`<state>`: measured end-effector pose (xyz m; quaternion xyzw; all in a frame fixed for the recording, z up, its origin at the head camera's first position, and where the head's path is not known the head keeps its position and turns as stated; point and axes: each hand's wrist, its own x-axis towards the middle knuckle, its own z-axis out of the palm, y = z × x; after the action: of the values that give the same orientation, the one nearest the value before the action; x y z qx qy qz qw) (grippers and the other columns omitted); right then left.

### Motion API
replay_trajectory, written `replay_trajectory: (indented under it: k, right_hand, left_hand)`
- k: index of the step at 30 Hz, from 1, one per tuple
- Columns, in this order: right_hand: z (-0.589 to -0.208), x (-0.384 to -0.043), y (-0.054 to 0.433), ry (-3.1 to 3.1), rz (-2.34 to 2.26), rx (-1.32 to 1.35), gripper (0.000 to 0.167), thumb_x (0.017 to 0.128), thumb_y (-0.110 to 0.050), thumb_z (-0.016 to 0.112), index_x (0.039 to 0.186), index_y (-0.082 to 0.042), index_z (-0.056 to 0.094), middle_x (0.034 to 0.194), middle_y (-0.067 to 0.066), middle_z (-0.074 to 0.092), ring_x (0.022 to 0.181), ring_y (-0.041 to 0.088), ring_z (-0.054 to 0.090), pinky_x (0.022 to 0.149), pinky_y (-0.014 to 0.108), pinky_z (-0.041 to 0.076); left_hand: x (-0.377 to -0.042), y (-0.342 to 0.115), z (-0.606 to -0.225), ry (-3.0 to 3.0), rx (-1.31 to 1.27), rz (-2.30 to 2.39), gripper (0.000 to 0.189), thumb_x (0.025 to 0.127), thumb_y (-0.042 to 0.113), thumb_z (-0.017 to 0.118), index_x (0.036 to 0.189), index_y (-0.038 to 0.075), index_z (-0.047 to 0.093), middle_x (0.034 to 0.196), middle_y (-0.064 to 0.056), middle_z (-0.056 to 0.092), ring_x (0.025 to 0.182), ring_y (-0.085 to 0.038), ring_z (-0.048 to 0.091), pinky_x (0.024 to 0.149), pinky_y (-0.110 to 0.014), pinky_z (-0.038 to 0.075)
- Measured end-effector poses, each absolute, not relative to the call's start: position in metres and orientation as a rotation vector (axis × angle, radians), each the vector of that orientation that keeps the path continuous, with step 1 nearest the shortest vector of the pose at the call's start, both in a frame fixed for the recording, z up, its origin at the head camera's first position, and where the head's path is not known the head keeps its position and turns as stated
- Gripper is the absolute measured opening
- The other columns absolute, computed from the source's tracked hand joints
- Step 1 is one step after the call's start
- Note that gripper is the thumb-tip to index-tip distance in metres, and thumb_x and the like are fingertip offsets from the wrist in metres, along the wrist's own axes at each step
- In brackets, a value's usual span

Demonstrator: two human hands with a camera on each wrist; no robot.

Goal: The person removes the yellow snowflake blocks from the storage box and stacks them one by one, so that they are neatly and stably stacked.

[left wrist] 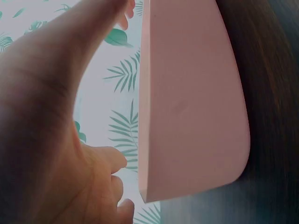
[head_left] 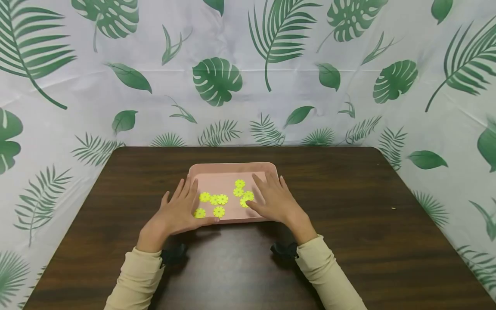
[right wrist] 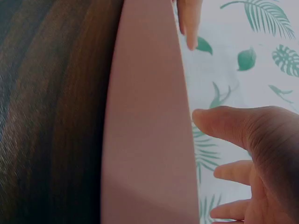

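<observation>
Spread-fingered left hand (head_left: 177, 214) and right hand (head_left: 277, 200) flank a pink rectangular tray (head_left: 232, 167) of yellow flower-shaped discs (head_left: 218, 211); best handled evenly.

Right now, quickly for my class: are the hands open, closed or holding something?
Left hand: open, fingers spread, at the left end of the pink tray.
Right hand: open, fingers spread, at the tray's right end.

Support is a dark-brown wood-grain table (head_left: 240, 262) with rounded far corners and a dull sheen at near centre, carrying a shallow pink rectangular tray (head_left: 221, 177), long sides roughly parallel to the far edge, plus one pale fleck (head_left: 393, 208), too small to identify, well apart to the right.
</observation>
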<state>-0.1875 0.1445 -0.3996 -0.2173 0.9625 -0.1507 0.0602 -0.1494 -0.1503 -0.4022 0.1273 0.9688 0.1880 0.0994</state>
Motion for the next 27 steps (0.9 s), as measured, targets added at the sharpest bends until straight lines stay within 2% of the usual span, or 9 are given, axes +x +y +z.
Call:
replay_trajectory:
  k: [6,12,15,18,22,27]
  right_hand:
    - [-0.402,-0.191,0.142,2.905,-0.507,-0.733,0.078,0.099,-0.043,0.065,0.161,-0.004,0.035,0.165,0.022,0.030,0.157,0.039,0.017,0.124,0.058,0.011]
    - [-0.408,-0.194,0.134,2.964,-0.508,-0.771,0.062,0.093,-0.033,0.078,0.143,-0.001,0.060,0.146,0.020,0.058,0.148,0.039,0.038,0.121,0.061,0.022]
    - [-0.413,-0.194,0.128,2.980,-0.542,-0.780,0.057,0.087,-0.031,0.085,0.134,-0.003,0.068,0.137,0.019,0.065,0.136,0.039,0.052,0.114,0.058,0.035]
    - [-0.416,-0.194,0.122,2.993,-0.564,-0.772,0.053,0.085,-0.030,0.087,0.130,-0.006,0.072,0.128,0.016,0.066,0.121,0.034,0.059,0.103,0.052,0.045]
    - [-0.420,-0.194,0.119,2.999,-0.562,-0.707,0.046,0.085,-0.029,0.088,0.123,-0.007,0.076,0.115,0.010,0.068,0.108,0.029,0.063,0.094,0.046,0.048]
    - [-0.425,-0.193,0.119,2.984,-0.575,-0.660,0.038,0.085,-0.028,0.087,0.114,-0.006,0.079,0.107,0.009,0.071,0.097,0.027,0.065,0.085,0.043,0.048]
  left_hand:
    - [-0.153,-0.152,-0.399,2.841,0.399,0.552,0.132,0.079,0.081,0.062,0.163,-0.005,0.008,0.171,-0.023,0.004,0.157,-0.044,0.004,0.113,-0.079,0.009]
    - [-0.151,-0.154,-0.404,2.866,0.446,0.593,0.136,0.077,0.078,0.069,0.161,-0.010,0.009,0.170,-0.026,0.005,0.157,-0.043,0.010,0.113,-0.078,0.016]
    - [-0.150,-0.156,-0.408,2.873,0.474,0.611,0.136,0.077,0.076,0.071,0.160,-0.012,0.009,0.169,-0.029,0.005,0.156,-0.043,0.012,0.113,-0.075,0.021]
    - [-0.150,-0.156,-0.411,2.874,0.482,0.622,0.135,0.079,0.074,0.072,0.159,-0.014,0.007,0.169,-0.031,0.002,0.156,-0.044,0.013,0.112,-0.074,0.024]
    - [-0.150,-0.155,-0.414,2.852,0.482,0.656,0.135,0.081,0.071,0.073,0.159,-0.015,0.003,0.169,-0.031,-0.002,0.156,-0.044,0.011,0.111,-0.076,0.023]
    - [-0.149,-0.154,-0.419,2.823,0.470,0.687,0.135,0.081,0.071,0.073,0.159,-0.013,0.001,0.169,-0.029,-0.006,0.156,-0.044,0.011,0.111,-0.078,0.020]
